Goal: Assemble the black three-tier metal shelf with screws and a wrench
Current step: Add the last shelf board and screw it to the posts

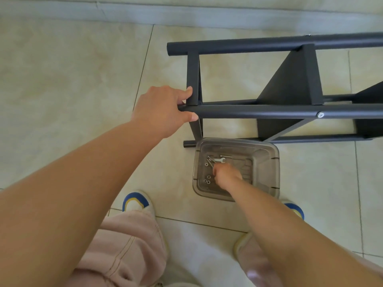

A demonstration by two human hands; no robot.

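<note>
Left hand (159, 110) grips the black shelf (290, 111) tube, fingers wrapped round it. Right hand (227, 175) reaches into the clear bin (269, 168) near the wrench (219, 160); whether its curled fingers hold anything, I cannot tell.

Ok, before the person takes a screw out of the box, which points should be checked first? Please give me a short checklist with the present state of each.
1. Shelf frame steadied: ok, the left hand grips the end of its tube.
2. Right hand inside the clear box: ok.
3. Wrench within reach: ok, it lies in the box beside the hand.
4. Loose screws left in the box: ok.
5. Right hand already holds a screw: cannot tell.
6. Fitted screw tight: cannot tell.
</note>
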